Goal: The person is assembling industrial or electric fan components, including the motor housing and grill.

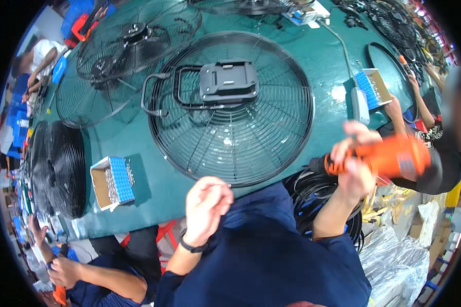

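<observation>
In front of me on the green table lies a large round black wire fan grille (pixel 271 138). A black plastic housing (pixel 228 82) with a frame-like bracket rests on its upper part. My left hand (pixel 206 207) is at the grille's near rim, thumb and fingers pinched together; what is between them, if anything, is too small to make out. My right hand (pixel 356 174) is closed round an orange power drill (pixel 389 156), blurred by motion, its dark chuck pointing left toward the grille. Left of the grille stands an open blue-and-white box (pixel 112 183) of small metal screws.
More grilles with motors (pixel 138 33) lie at the far left, and a stack of black grilles (pixel 59 169) stands near left. A second box of screws (pixel 372 88) and a corded grey device (pixel 360 105) are at right. Co-workers (pixel 107 279) work on both sides. Black cables (pixel 317 199) hang below.
</observation>
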`<state>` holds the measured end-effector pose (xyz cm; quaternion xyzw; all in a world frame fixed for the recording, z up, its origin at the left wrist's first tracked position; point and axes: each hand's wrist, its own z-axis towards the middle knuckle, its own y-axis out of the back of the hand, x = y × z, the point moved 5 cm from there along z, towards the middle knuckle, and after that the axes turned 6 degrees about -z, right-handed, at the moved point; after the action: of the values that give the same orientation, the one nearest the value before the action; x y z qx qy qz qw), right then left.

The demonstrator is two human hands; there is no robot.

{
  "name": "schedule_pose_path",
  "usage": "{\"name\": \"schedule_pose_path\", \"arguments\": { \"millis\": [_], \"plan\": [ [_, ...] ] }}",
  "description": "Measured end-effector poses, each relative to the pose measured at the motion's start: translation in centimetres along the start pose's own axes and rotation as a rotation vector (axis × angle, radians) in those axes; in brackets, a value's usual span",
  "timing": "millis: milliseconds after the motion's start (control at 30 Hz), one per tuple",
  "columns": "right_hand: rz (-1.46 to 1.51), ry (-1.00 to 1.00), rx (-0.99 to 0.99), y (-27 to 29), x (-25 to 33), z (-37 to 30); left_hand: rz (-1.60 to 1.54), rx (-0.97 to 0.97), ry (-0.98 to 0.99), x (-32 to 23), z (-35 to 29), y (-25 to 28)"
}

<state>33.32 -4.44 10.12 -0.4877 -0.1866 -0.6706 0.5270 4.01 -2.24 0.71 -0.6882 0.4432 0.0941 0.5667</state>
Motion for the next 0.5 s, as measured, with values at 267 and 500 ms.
{"name": "schedule_pose_path", "arguments": {
  "millis": [267,500],
  "plan": [
    [0.185,-0.773,-0.101,8.5,-10.7,4.7,0.389,-0.413,-0.469,-4.7,-1.2,5.8],
    [0.084,-0.818,-0.024,6.4,-13.9,3.6,0.719,-0.321,-0.342,-4.2,-0.8,5.2]
  ]
}}
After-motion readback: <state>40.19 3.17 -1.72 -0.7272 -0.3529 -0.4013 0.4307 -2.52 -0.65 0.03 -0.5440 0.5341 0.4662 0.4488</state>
